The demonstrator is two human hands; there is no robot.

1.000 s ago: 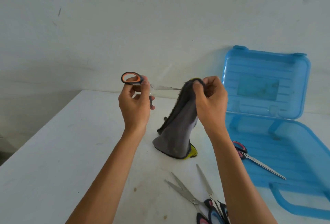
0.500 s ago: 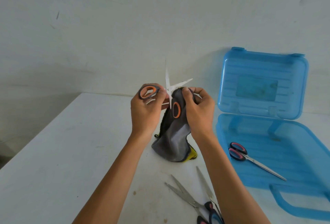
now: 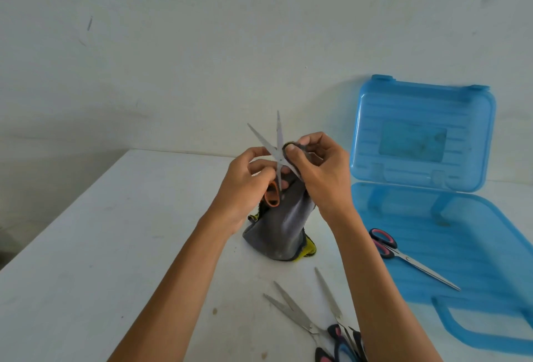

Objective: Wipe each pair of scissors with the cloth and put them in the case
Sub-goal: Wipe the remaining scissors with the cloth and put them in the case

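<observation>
table; l hand grips scissors, r hand cloth

No legible text anywhere.

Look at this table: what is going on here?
A person's left hand holds the orange-handled scissors, blades spread and pointing up, while the right hand pinches the grey cloth against one blade. One red-handled pair lies in the open blue case; other pairs lie on the white table.
</observation>
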